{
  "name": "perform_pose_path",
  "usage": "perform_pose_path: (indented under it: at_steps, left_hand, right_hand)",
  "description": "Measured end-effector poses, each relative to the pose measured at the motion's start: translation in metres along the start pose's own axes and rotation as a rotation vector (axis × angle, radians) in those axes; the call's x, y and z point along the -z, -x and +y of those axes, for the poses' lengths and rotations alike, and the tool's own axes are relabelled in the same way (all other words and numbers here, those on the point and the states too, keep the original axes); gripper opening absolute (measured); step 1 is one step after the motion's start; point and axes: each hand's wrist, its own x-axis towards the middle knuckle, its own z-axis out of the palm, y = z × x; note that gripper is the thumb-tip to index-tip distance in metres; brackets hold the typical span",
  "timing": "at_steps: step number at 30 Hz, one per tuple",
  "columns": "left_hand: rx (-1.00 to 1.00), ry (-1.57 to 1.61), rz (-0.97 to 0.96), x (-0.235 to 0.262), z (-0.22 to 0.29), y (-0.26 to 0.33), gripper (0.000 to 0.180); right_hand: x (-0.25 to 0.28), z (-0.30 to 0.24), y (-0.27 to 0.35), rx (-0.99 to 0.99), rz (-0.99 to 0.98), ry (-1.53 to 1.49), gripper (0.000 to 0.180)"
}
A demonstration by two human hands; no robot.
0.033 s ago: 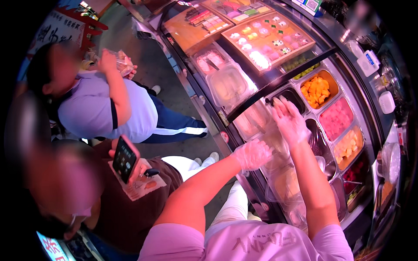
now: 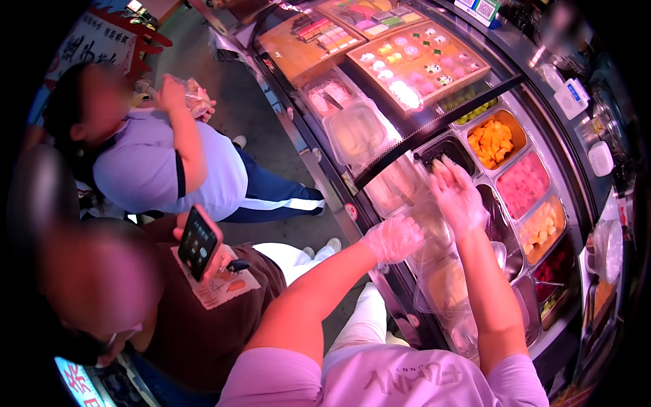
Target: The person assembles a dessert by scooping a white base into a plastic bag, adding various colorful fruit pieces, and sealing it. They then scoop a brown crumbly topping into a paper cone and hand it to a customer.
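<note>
My left hand, in a thin clear glove, is closed on the rim of a clear plastic container at the counter's near edge. Just beyond it my right hand, also gloved, is spread flat with fingers apart, hovering over the container and next to a dark metal tray. Nothing shows in the right hand. What the container holds is hard to make out through the glare.
Metal trays of cut fruit line the counter: orange cubes, pink cubes, yellow pieces. A lit display of small sweets sits farther off. Across the counter a person in a lilac shirt stands; another holds a phone.
</note>
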Motion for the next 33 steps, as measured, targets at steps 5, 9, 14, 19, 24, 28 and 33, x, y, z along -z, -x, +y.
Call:
perform_pose_path:
  at_steps: [5, 9, 14, 19, 24, 28, 33]
  left_hand:
    - [0.197, -0.069, 0.541, -0.023, 0.012, 0.011, 0.019]
    - [0.607, 0.223, 0.73, -0.018, 0.045, 0.028, 0.046]
    - [0.949, 0.427, 1.179, 0.006, 0.065, 0.047, 0.066]
    - [1.101, 0.442, 1.353, 0.012, 0.049, 0.069, 0.066]
    - [1.076, 0.412, 1.471, 0.045, 0.048, 0.078, 0.07]
    - [1.311, 0.709, 1.311, 0.029, 0.046, 0.086, 0.084]
    - [1.379, 0.659, 1.245, -0.005, 0.064, 0.088, 0.086]
  right_hand:
    - [0.047, -0.011, 0.12, 0.115, -0.055, 0.131, 0.044]
    - [0.067, 0.004, 0.217, -0.015, -0.14, 0.282, 0.026]
    - [0.071, 0.056, 0.294, -0.025, 0.021, 0.694, 0.02]
    - [0.056, 0.078, 0.3, -0.288, 0.027, 0.287, 0.015]
    - [0.059, 0.086, 0.303, -0.203, -0.072, 0.362, 0.018]
    - [0.087, 0.09, 0.314, -0.094, -0.125, 0.551, 0.017]
    - [0.101, 0.09, 0.313, -0.317, -0.018, 0.263, 0.014]
